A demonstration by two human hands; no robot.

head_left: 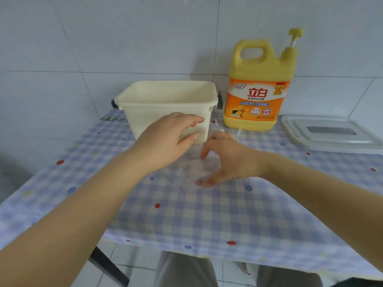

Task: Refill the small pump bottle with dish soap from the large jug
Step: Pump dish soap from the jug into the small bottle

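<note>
Near tabletop (pixel 207 214) centre, both hands around clear pump bottle (pixel 196 168): left hand (pixel 172 139) curled on top, right hand (pixel 223 160) gripping side, probably to unscrew; large jug (pixel 258 83) waits behind.

**Back row crowded, front open**

The bin (pixel 165 104) and the jug (pixel 257 88) stand side by side against the wall, with only a narrow gap between them. A flat lid (pixel 331 131) fills the right rear corner, close beside the jug. Both hands, left (pixel 167 139) and right (pixel 226 158), sit mid-table just in front of the bin. The tablecloth (pixel 207 220) nearer the person lies open.
</note>
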